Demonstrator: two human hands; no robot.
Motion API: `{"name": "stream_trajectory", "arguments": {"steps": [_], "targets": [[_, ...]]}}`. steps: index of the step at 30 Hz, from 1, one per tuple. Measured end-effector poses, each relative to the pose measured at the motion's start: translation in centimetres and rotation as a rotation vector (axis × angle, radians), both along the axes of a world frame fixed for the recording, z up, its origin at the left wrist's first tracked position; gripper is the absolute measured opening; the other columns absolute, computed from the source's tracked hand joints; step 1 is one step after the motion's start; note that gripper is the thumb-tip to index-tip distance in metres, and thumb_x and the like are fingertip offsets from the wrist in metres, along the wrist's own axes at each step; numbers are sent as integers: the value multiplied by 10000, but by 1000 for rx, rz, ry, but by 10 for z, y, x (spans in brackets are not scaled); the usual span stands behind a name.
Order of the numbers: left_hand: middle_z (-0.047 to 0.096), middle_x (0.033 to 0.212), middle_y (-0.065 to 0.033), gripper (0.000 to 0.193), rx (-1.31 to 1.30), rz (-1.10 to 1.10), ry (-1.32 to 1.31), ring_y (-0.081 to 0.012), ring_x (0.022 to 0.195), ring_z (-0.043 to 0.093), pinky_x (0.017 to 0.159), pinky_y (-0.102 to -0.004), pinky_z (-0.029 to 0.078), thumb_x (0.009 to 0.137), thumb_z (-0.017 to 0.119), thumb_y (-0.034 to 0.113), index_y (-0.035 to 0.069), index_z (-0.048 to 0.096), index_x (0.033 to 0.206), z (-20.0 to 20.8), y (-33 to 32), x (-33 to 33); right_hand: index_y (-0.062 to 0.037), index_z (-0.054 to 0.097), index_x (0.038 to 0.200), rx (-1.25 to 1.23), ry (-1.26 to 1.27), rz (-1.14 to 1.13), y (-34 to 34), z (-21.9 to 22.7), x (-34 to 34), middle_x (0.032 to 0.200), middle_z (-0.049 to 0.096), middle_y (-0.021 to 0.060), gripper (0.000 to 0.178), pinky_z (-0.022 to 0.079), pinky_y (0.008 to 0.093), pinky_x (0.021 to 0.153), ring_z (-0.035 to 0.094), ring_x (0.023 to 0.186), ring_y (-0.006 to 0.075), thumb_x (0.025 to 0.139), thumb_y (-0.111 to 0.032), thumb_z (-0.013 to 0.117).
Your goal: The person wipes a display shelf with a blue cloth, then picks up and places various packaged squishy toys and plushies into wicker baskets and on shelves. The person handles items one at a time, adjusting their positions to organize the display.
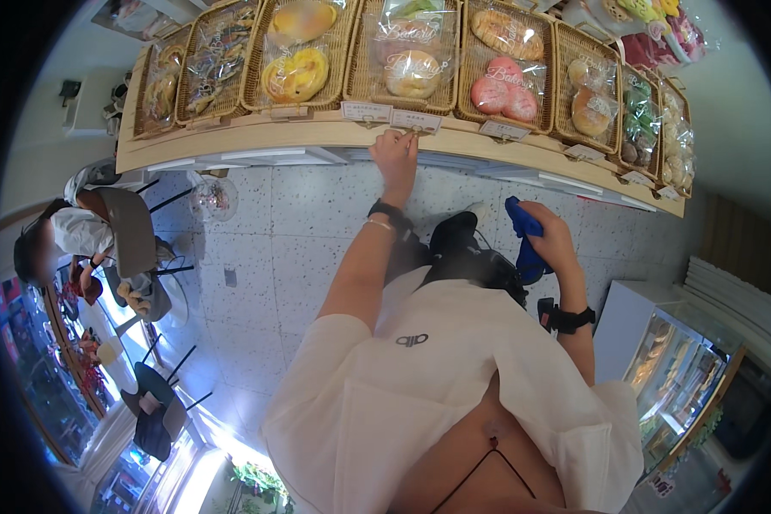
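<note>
Nearest is the person's white shirt. At 1 o'clock, the right hand is closed around a bunched blue cloth, held out over the speckled floor. Farther out, just short of 12 o'clock, the left hand is at the front edge of a pale wooden shelf, fingers gathered narrowly just below a white card; whether they grip anything, I cannot tell. Behind the card at 12 o'clock is a wicker basket of bagged buns; pink bread lies in the basket to its right, and yellow bread at 11. At 3 o'clock stands a lit display case. Well away at 10 o'clock, another person sits on a grey chair.
</note>
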State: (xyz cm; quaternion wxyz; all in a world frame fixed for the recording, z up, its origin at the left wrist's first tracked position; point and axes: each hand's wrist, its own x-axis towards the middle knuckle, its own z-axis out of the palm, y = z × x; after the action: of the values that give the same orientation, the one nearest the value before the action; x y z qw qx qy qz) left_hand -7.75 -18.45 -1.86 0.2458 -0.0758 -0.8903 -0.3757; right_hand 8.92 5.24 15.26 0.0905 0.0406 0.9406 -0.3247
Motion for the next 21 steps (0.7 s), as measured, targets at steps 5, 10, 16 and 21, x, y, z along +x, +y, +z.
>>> {"name": "stream_trajectory", "arguments": {"steps": [5, 10, 16, 21], "targets": [[515, 782, -2, 97, 0, -9, 6, -212, 796, 508, 723, -378, 334, 726, 715, 138, 116, 672, 810, -2, 2, -2, -83, 607, 1111, 7, 4, 5, -1, 1, 0, 1133, 615, 103, 483, 478, 347, 870, 586, 1024, 322, 650, 50, 552], [513, 783, -7, 110, 18, -14, 6, -211, 795, 509, 722, -379, 336, 727, 715, 149, 108, 679, 823, -5, 5, -4, -83, 604, 1117, 11, 3, 12, -2, 4, -1, 1140, 612, 102, 493, 478, 344, 872, 583, 1032, 321, 647, 53, 552], [502, 783, -11, 116, 39, -6, -29, -208, 787, 498, 723, -368, 326, 755, 704, 156, 104, 696, 858, -2, 4, -3, -78, 607, 1110, 29, 23, 32, -2, 5, -4, 1134, 614, 107, 483, 477, 343, 871, 584, 1029, 326, 649, 54, 548], [487, 771, -15, 159, 34, -2, -17, -212, 790, 492, 698, -362, 333, 707, 722, 120, 110, 698, 863, 2, 5, -3, -78, 610, 1107, 5, 9, 20, -4, 6, -6, 1135, 614, 108, 475, 478, 347, 868, 585, 1026, 328, 653, 48, 554]]}}
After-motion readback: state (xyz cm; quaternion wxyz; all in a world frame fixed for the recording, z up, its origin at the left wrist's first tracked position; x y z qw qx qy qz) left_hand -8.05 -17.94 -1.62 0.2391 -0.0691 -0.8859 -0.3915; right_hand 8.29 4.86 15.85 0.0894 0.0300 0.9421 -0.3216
